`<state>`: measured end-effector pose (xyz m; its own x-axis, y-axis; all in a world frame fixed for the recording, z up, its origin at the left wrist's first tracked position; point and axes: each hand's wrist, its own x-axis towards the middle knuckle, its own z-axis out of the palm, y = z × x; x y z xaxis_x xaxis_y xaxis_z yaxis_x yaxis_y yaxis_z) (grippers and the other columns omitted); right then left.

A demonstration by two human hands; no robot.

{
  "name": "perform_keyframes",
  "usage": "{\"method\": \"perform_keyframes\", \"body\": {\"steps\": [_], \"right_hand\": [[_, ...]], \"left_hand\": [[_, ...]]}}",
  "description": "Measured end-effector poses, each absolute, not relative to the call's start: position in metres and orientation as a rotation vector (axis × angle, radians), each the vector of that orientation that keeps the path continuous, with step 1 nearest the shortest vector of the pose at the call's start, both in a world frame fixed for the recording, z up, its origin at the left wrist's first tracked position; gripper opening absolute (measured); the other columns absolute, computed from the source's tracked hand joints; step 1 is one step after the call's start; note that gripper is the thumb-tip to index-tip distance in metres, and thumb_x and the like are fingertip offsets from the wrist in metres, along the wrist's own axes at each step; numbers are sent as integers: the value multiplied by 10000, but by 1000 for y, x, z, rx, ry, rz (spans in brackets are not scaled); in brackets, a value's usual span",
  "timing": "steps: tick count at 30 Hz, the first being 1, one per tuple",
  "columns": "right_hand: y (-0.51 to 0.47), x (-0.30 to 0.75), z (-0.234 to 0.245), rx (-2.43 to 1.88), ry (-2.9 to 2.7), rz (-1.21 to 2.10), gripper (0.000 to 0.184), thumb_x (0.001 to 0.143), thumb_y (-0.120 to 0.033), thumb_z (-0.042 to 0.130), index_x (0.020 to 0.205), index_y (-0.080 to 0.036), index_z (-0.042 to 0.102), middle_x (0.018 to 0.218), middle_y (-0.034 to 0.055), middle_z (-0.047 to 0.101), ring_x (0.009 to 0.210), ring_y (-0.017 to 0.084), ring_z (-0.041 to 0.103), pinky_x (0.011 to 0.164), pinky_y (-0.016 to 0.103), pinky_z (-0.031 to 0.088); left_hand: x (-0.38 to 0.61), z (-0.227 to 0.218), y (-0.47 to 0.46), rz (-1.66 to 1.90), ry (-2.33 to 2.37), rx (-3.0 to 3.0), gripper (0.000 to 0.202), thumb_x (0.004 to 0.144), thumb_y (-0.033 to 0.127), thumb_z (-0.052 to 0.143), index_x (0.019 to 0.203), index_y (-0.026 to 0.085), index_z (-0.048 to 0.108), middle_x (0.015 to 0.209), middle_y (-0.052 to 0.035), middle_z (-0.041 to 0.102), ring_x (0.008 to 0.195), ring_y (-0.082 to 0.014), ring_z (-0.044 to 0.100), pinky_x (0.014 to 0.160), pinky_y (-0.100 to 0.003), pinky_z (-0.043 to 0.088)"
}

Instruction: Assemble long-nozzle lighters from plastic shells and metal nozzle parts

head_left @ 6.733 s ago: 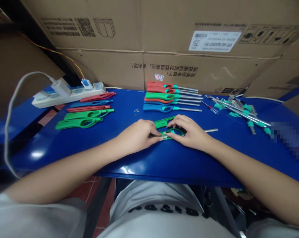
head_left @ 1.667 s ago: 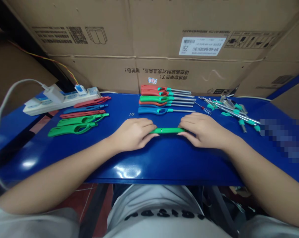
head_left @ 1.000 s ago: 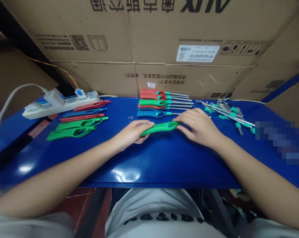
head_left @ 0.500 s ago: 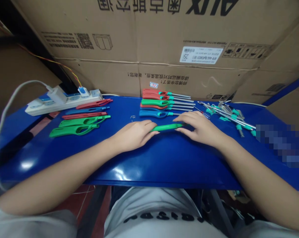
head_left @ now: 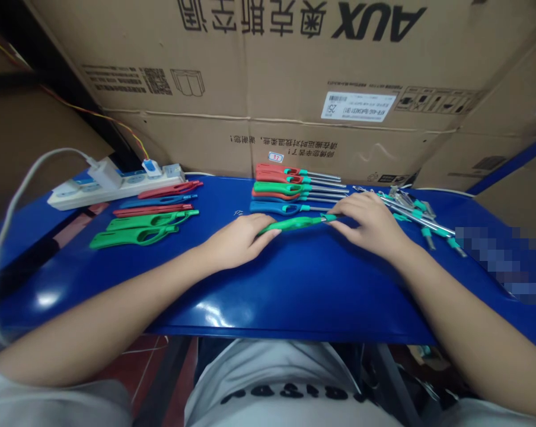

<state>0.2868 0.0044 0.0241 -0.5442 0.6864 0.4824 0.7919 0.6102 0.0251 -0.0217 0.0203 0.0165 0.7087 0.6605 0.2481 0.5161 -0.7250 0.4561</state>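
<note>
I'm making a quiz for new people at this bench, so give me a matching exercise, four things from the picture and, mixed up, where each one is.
Things
1. Power strip
2. Green lighter
3. Loose metal tubes
4. Printed cardboard

Places
A. Held by the left hand and right hand
B. Standing behind the blue table
C. At the table's back left
D. On the table's right side

Pairs: 1-C, 2-A, 3-D, 4-B

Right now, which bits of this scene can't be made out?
In the head view:
Left end of the green lighter: hidden by the left hand.
Its right end: covered by the right hand.
Writing on the small tag: too small to read.
Top of the cardboard box: cut off by the upper edge.
</note>
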Motion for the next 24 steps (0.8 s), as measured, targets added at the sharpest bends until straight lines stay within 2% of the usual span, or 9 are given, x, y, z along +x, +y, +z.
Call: {"method": "perform_keyframes", "body": {"steps": [3, 5, 7, 9, 12, 15, 18, 21, 24], "right_hand": [[-1, 279, 24, -1051, -2408, -345, 89, 955, -271, 585, 948, -213, 653, 951, 69, 754, 910, 243, 653, 863, 403, 404], [-4, 274, 24, -953, -2428, -359, 90, 967, -254, 572, 960, -212, 651, 939, 65, 757, 881, 230, 656, 866, 401, 415], [-6, 270, 24, -902, -2432, -366, 96, 974, -256, 565, 958, -215, 650, 924, 61, 756, 859, 222, 654, 861, 398, 423], [-7, 269, 25, -901, -2428, -353, 101, 975, -262, 562, 945, -220, 650, 912, 59, 751, 859, 222, 650, 857, 398, 423], [-7, 267, 25, -953, -2470, -321, 123, 976, -268, 554, 906, -214, 640, 878, 57, 733, 856, 224, 633, 851, 395, 413], [-7, 267, 24, -1019, -2568, -244, 160, 986, -305, 556, 908, -195, 643, 893, 67, 722, 855, 224, 628, 832, 379, 417], [-5, 268, 22, -1032, -2619, -64, 218, 1006, -351, 538, 1027, -181, 673, 1009, 93, 734, 939, 230, 656, 860, 372, 445], [-4, 270, 21, -1024, -2630, 49, 265, 1029, -347, 487, 1097, -183, 684, 1064, 108, 738, 992, 234, 666, 894, 384, 460], [-6, 268, 20, -954, -2652, -15, 275, 1033, -331, 469, 1050, -173, 694, 981, 110, 735, 911, 230, 659, 846, 375, 471]], "left_hand": [[-15, 15, 15, 529, 876, 2074, 435, 1019, 495, 434, 833, 156, 633, 737, -26, 659, 572, -119, 567, 556, -241, 462], [-11, 14, 13, 475, 850, 1749, 441, 994, 527, 476, 827, 147, 625, 649, -9, 613, 416, -74, 425, 399, -210, 315], [-7, 12, 13, 451, 820, 1570, 437, 974, 533, 516, 882, 129, 655, 613, -5, 587, 363, -58, 351, 348, -205, 213], [-6, 11, 13, 444, 817, 1548, 451, 961, 542, 540, 932, 119, 693, 586, 2, 573, 355, -58, 335, 340, -207, 190], [-7, 9, 13, 518, 896, 1784, 459, 944, 559, 567, 867, 135, 723, 571, 6, 591, 413, -76, 408, 389, -211, 280], [-11, 7, 10, 723, 937, 2248, 407, 953, 506, 588, 823, 150, 733, 655, -9, 661, 568, -112, 548, 546, -228, 407], [-15, 7, 9, 840, 878, 2579, 352, 992, 447, 554, 938, 153, 740, 804, -44, 724, 721, -155, 645, 678, -259, 469], [-20, 8, 13, 831, 836, 2738, 349, 1008, 439, 525, 1002, 151, 723, 867, -65, 736, 772, -173, 680, 704, -266, 501], [-25, 8, 18, 791, 727, 2839, 338, 1016, 419, 508, 990, 149, 709, 855, -63, 737, 745, -161, 693, 678, -250, 516]]}}
